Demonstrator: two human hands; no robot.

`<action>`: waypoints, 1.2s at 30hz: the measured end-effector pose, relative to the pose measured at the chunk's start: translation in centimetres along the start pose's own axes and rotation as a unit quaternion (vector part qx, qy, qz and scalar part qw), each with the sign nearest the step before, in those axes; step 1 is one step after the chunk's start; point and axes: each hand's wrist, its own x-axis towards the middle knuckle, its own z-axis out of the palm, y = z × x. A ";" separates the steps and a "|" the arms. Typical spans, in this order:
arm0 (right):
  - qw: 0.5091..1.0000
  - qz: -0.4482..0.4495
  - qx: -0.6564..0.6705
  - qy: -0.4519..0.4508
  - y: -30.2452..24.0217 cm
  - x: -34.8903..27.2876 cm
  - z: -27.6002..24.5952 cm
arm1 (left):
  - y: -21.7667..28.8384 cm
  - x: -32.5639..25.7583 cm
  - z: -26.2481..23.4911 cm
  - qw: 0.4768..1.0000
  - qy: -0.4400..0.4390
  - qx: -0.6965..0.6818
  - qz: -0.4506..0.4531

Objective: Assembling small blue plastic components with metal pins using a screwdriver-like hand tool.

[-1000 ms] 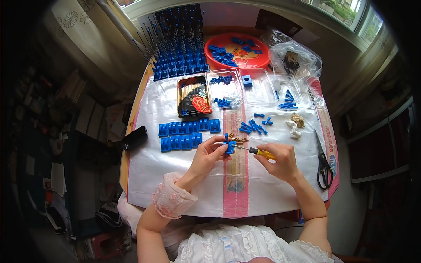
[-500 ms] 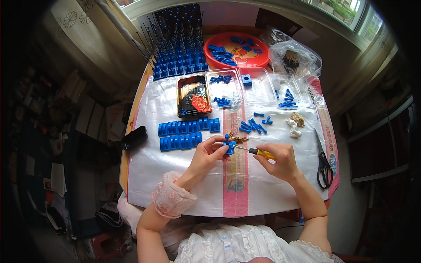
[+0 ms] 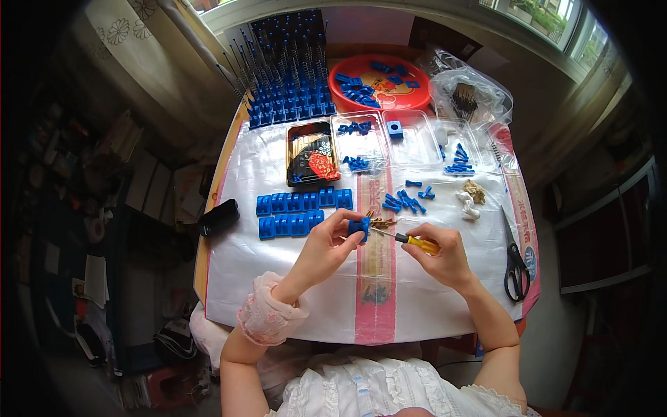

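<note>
Between the fingers and thumb of my left hand (image 3: 332, 242) is a small blue plastic part (image 3: 358, 227), held above the table. My right hand (image 3: 445, 256) is closed around the yellow and black handle of a screwdriver (image 3: 420, 243). Its thin shaft points left, with the tip close to the blue part; whether they touch I cannot tell. Just behind lie several brass-coloured pins (image 3: 380, 222). To the left of my left hand, blue plastic blocks (image 3: 288, 225) stand in two rows. Small blue dumbbell-shaped pieces (image 3: 404, 201) lie loose beyond the screwdriver.
Farther back are a black tray (image 3: 300, 158), clear plastic boxes (image 3: 410, 156) and a red round tray (image 3: 417, 99) with blue parts. Blue assemblies with springs (image 3: 292, 97) fill the far left. Black scissors (image 3: 515, 267) lie right; a black case (image 3: 218, 217) lies left.
My left hand has turned the blue part, so a different side of it now shows. The screwdriver stays close to it on the right. The whole view has shifted slightly.
</note>
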 end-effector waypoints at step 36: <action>0.999 -0.027 -0.043 -0.017 0.6 0.0 -0.4 | -1.5 -6.2 -13.0 0.831 0.307 0.463 -0.027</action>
